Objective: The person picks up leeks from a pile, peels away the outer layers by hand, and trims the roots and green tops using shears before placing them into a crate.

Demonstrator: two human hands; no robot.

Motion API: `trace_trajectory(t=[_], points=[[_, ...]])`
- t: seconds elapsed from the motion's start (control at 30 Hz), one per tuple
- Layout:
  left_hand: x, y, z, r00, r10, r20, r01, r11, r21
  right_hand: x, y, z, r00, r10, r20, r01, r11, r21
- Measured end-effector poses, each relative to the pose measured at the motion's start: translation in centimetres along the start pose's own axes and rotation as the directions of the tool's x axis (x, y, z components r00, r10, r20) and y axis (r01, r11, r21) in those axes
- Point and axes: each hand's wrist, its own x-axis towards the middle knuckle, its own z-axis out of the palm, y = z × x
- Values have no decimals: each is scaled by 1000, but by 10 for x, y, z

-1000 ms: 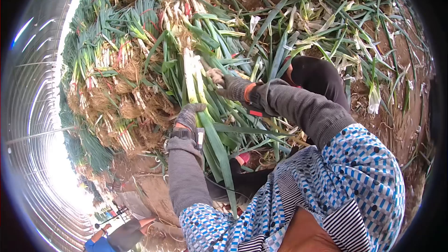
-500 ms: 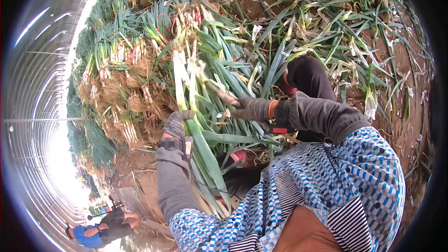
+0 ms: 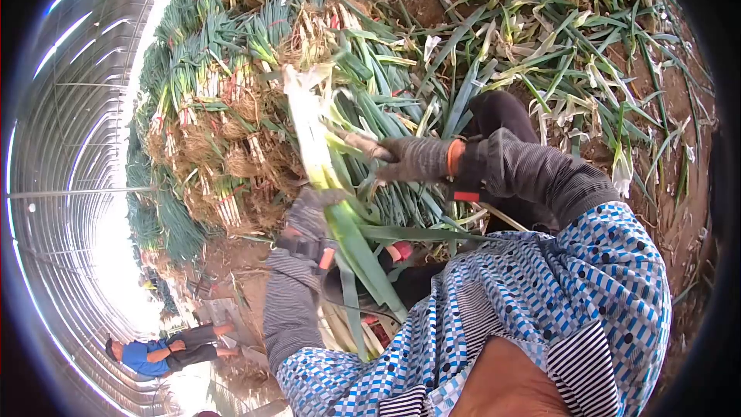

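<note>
My left hand [image 3: 310,215], in a grey knit glove, is closed around several large green onions [image 3: 351,243]. Their white stalks point up and away from me, and their green leaves trail down toward my lap. Just right of the stalks, my right hand [image 3: 413,159], gloved too, grips a short brownish stick-like thing [image 3: 363,144]. Its far end lies close to the onions; motion blur hides whether it touches them. Beneath and beside both hands lies a heap of loose green onions [image 3: 378,116].
Tied bundles of green onions [image 3: 220,108] with brown roots are stacked to the left. Stripped leaves [image 3: 540,54] litter the soil on the right. A person in a blue shirt [image 3: 147,357] is at the lower left, under the arched greenhouse frame [image 3: 69,147].
The held onions have shifted and their stalks now blur with motion. My left hand has moved slightly right and down; my right hand has risen a little. The view has turned slightly.
</note>
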Motion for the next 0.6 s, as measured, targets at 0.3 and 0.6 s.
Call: trace_trajectory(t=[0.3, 0.6], points=[[-16, 151, -177, 728, 326, -603, -156, 935, 318, 21, 49, -72, 876, 400, -271, -249, 855, 455], [139, 76, -162, 858, 398, -326, 25, 600, 800, 32, 24, -73, 898, 385, -210, -302, 890, 340]])
